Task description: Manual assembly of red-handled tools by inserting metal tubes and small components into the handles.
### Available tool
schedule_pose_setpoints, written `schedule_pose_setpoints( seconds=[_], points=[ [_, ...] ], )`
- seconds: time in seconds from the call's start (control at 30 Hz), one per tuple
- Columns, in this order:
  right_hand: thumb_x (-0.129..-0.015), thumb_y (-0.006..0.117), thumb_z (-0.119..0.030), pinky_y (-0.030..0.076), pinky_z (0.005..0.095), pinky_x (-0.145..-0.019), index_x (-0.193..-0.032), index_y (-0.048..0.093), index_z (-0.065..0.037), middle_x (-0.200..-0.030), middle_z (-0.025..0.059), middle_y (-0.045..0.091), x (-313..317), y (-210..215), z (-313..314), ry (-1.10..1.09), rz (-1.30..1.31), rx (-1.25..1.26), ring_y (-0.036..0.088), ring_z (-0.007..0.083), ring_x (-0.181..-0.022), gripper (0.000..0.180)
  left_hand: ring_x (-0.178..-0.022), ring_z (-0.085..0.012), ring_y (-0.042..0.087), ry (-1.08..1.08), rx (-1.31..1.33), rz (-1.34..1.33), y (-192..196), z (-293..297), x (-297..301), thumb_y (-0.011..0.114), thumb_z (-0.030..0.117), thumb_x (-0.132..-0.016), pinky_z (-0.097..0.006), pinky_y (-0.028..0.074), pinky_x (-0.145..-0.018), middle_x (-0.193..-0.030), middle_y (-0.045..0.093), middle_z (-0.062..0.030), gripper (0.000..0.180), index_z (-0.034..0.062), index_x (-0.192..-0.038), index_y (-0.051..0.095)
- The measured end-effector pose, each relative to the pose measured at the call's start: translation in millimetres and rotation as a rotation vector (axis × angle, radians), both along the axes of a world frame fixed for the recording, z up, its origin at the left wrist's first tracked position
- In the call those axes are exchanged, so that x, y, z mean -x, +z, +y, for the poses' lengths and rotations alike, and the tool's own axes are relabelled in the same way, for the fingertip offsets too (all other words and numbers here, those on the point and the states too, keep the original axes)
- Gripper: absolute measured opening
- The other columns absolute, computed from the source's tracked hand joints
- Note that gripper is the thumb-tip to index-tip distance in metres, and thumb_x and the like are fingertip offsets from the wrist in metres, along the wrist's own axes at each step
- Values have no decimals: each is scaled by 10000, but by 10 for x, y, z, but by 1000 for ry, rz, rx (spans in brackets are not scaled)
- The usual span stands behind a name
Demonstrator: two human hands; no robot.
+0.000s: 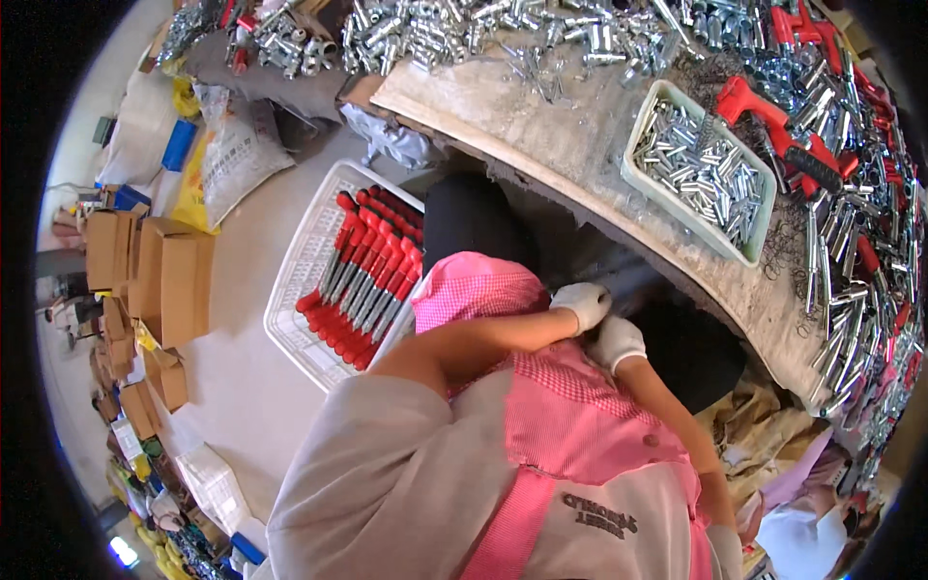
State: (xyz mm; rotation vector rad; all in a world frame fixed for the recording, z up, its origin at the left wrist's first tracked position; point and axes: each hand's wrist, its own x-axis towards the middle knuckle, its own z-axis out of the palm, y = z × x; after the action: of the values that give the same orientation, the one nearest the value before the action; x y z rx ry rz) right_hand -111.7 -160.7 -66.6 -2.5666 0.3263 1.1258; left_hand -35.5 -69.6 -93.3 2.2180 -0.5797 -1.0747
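Note:
My left hand (582, 307), in a white glove, is curled closed over my lap, near the table's front edge. Just beside it, my right hand (617, 343), also white-gloved, has its fingers bent inward. Whatever the two hands hold, if anything, is hidden by the gloves and the shadow under the table. At my left stands a white plastic basket (290, 280), holding rows of long hand tools (362, 271) with red ends and metal shafts.
The worktable (541, 145) curves in front of me. On it sit a pale tray (633, 174) of small metal pins, heaps of shiny metal parts (416, 34) and red tool bodies (754, 101). Cardboard boxes (184, 280) and a white sack (237, 155) lie on the left.

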Motion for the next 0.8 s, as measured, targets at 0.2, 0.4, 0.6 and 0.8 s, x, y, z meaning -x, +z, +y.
schedule_pose_setpoints(
  seconds=[0.2,0.4,0.6,0.8],
  points=[
    [-763,584,-357,491,425,-791,-935,692,-97,-972,176,656,29,-393,-52,-105,-28,44,625,354,-912,329,-871,-422,589,118,2,-93,-259,-117,32,429,303,-870,-494,456,-800,-906,614,-270,375,-16,-906,623],
    [-713,626,-306,511,415,-756,-852,705,-68,-916,188,662,-166,163,-193,-35,19,-75,643,341,-863,287,-855,-444,580,1,-73,-87,-103,-128,-77,377,286,-873,-517,452,-774,-898,612,-270,383,-13,-910,614],
    [-739,584,-228,521,410,-738,-862,700,-32,-880,204,664,-118,-16,-119,8,-70,-54,658,330,-832,260,-823,-425,588,155,-18,-233,-419,-18,122,364,266,-915,-512,448,-745,-878,611,-273,353,5,-883,600],
    [-735,590,-185,526,402,-712,-838,701,-27,-864,191,672,-306,215,-263,200,-98,-92,661,330,-831,219,-879,-462,536,357,75,-182,-245,11,165,377,255,-921,-512,415,-763,-974,572,-290,347,-24,-941,581]
  ],
)
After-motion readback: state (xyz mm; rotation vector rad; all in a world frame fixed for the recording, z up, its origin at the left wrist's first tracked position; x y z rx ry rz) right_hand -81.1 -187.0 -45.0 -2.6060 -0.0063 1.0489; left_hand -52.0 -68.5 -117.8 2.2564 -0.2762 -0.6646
